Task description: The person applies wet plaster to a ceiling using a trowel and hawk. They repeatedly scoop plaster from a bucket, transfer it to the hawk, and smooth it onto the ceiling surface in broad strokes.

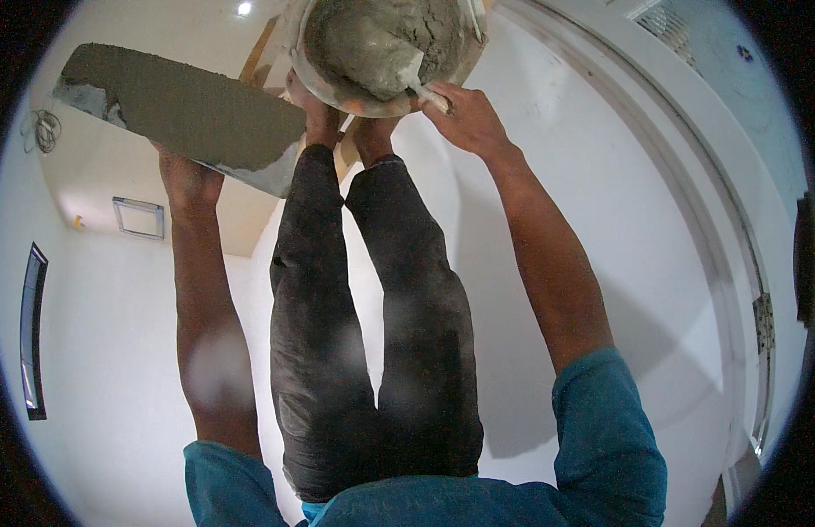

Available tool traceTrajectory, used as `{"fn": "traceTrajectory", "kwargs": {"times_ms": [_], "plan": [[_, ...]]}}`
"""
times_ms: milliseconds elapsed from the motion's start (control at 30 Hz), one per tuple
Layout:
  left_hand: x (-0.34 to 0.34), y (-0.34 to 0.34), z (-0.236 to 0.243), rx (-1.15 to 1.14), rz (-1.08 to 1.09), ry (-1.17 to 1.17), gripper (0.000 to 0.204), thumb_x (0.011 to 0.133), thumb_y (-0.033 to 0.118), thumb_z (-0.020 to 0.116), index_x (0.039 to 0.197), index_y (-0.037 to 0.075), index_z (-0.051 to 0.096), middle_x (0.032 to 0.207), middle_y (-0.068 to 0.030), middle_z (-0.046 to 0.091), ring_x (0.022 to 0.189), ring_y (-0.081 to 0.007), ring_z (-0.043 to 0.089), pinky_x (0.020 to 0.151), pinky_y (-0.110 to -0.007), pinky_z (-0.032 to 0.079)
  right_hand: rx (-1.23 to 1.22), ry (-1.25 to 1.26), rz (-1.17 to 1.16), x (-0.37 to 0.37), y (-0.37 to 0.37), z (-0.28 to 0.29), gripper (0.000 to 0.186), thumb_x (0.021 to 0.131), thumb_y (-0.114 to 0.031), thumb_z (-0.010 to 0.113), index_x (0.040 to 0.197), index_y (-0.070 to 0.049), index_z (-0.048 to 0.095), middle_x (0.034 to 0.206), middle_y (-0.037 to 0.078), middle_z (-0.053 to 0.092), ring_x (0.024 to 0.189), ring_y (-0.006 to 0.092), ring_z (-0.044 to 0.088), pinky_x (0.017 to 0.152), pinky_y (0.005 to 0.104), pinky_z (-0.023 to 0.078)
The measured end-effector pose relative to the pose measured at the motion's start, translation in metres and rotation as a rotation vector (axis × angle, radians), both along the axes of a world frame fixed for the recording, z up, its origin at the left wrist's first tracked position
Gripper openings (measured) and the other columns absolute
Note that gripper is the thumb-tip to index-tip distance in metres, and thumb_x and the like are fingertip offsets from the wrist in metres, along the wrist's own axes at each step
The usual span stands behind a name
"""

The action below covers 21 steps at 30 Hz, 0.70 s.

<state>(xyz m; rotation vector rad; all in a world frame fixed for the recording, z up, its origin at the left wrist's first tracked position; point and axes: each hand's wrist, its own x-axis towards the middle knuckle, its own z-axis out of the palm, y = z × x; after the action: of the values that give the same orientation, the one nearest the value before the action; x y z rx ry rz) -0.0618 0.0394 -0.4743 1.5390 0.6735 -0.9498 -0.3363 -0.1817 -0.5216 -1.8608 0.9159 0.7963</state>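
Note:
My left hand (pixel 190 176) holds up a long flat slab (pixel 258 178) by its near edge, the fingers hidden beneath it. Grey wet mortar (pixel 183 105) is spread over most of its top, and paler bare patches show along the rim. My right hand (pixel 469 121) is closed round the handle of a trowel (pixel 436 98). The trowel's blade reaches into a bucket (pixel 368 107) of thick grey mortar (pixel 364 44), partly smeared over. The bucket stands at the top of the view, just beyond my feet and right of the slab.
Beneath my feet are wooden boards (pixel 348 151), mostly hidden. A white wall (pixel 522 263) lies to the right, with a door frame (pixel 688 167) and metal hinge (pixel 763 323). A coiled cable (pixel 46 130) and small square frame (pixel 138 218) appear at left.

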Motion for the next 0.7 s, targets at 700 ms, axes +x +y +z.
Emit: {"fn": "traceTrajectory", "kwargs": {"times_ms": [700], "plan": [[-0.092,-0.092,-0.078,-0.587,-0.049,0.329,0.052,0.083,0.039,0.065,0.122,0.006,0.054,0.117,-0.0099,0.06,0.104,-0.0237,0.06,0.089,-0.04,0.05,-0.42,-0.433,-0.323,0.04,0.058,0.169,0.038,0.079,-0.014,0.065,0.114,-0.001,0.056,0.094,0.019,0.061,0.08,0.0336,0.063,0.066,0.0386,0.052]]}}
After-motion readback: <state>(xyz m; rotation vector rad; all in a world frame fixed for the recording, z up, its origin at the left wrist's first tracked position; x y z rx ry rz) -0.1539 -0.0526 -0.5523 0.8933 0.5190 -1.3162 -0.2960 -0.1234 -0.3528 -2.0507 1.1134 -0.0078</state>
